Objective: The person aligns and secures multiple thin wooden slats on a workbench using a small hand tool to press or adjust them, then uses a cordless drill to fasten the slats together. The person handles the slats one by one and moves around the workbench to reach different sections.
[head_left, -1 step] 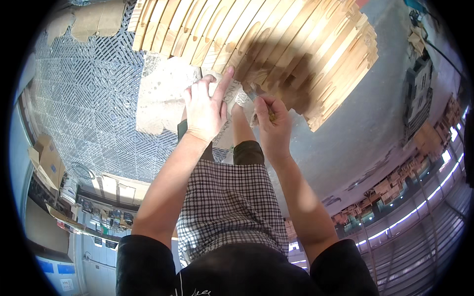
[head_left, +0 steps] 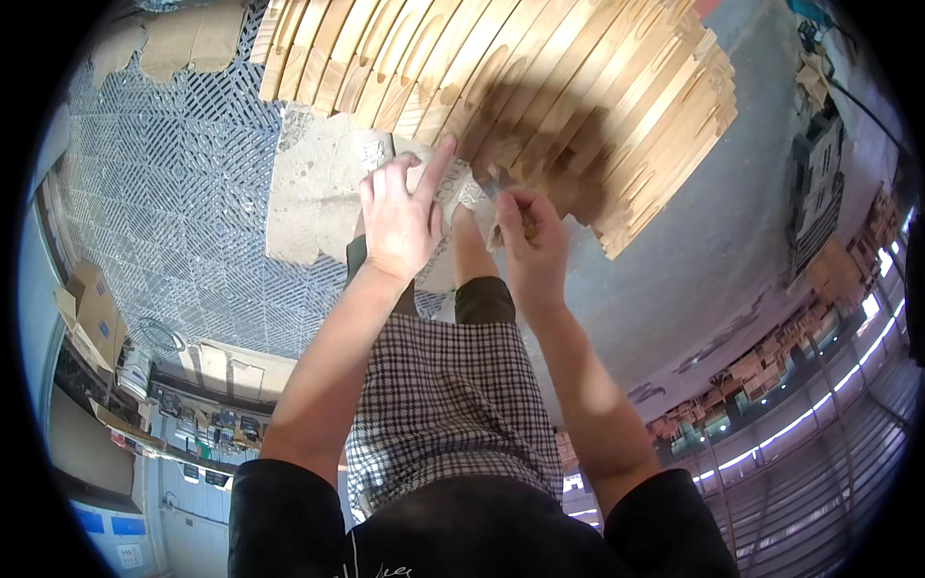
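Note:
A row of pale wooden slats (head_left: 424, 58) lies side by side in front of me, fanning across the top of the view. My left hand (head_left: 400, 207) is at their near ends, its index finger stretched out against one slat and the other fingers loosely bent, holding nothing. In my right hand (head_left: 532, 226) is a putty knife (head_left: 494, 181), its flat metal blade pointing toward the slats' near ends. A bit of yellowish handle shows between the fingers; the rest is hidden. Shadow covers the slats ahead of this hand.
A worn sheet of cardboard (head_left: 318, 183) lies under the near ends of the slats. Grey patterned floor mats (head_left: 183, 183) spread to the left, with bare concrete (head_left: 665, 289) to the right. An opened carton (head_left: 96, 308) stands at far left, and stacked wood pieces (head_left: 761, 366) line the right.

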Demonstrator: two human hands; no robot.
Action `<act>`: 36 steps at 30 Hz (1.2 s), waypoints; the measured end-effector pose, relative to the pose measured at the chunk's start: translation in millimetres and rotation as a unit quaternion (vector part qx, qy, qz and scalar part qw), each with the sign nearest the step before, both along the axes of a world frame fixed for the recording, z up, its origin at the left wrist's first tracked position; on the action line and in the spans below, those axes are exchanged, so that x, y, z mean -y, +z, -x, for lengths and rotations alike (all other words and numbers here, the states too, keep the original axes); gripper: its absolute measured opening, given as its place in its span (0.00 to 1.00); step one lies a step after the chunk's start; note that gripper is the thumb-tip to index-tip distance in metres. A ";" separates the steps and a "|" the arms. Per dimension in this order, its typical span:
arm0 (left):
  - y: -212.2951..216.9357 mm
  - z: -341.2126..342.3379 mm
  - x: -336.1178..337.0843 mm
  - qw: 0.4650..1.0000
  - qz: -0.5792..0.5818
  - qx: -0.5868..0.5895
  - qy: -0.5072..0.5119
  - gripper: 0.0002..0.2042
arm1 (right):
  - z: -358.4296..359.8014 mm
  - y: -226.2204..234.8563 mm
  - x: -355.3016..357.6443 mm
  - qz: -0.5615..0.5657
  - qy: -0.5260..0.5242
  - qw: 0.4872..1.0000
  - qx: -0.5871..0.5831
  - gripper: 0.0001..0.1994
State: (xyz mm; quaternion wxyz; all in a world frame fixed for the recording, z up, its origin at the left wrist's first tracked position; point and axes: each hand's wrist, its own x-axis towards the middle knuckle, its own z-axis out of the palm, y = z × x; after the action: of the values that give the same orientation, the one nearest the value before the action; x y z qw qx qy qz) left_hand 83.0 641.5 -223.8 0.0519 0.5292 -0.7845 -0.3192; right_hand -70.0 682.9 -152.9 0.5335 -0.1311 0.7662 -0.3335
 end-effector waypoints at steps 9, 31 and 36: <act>-1.2 -7.2 -1.3 0.995 0.066 0.076 -0.024 0.43 | 8.5 5.2 4.2 0.022 -0.014 1.000 0.006 0.08; 8.5 10.1 43.2 0.993 0.109 0.051 -0.008 0.37 | -6.1 -4.6 45.0 0.040 -0.055 0.998 -0.006 0.09; 17.8 18.1 53.2 0.997 0.071 0.035 -0.008 0.37 | 1.1 -8.2 36.2 0.039 -0.049 0.998 0.002 0.09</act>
State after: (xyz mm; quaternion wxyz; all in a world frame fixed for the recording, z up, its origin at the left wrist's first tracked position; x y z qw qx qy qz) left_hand 64.9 588.3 -206.1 0.0592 0.5289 -0.8107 -0.2440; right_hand -71.2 646.8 -161.1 0.5126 -0.1136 0.7568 -0.3893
